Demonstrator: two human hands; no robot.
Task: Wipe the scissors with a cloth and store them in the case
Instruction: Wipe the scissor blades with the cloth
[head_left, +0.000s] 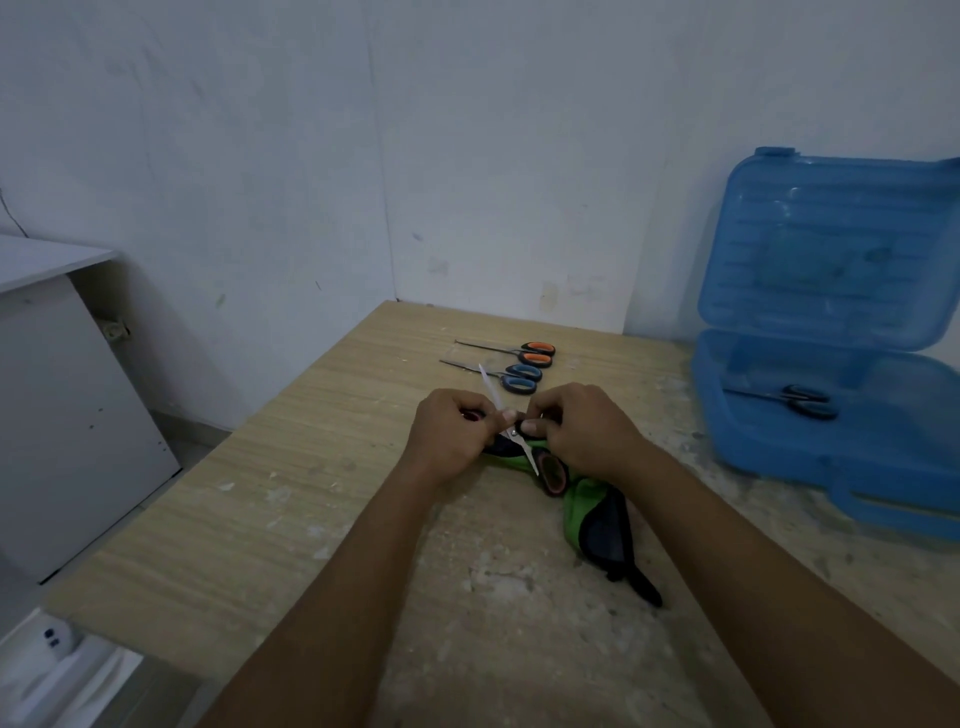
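Note:
Both my hands hold one pair of scissors (511, 434) spread wide open above the table's middle. My left hand (452, 436) grips one handle, with a blade pointing up and away. My right hand (576, 431) pinches the other handle near the pivot, and the second blade points down toward me. A green and dark cloth (592, 514) lies under the scissors and trails to the right. The blue plastic case (831, 447) stands open at the right with one dark pair of scissors (795, 401) inside.
Two closed pairs lie beyond my hands: an orange-handled pair (524, 353) and a blue-handled pair (511, 376). The wooden table (311, 467) stands in a corner against white walls. A white cabinet (62, 415) is at the left.

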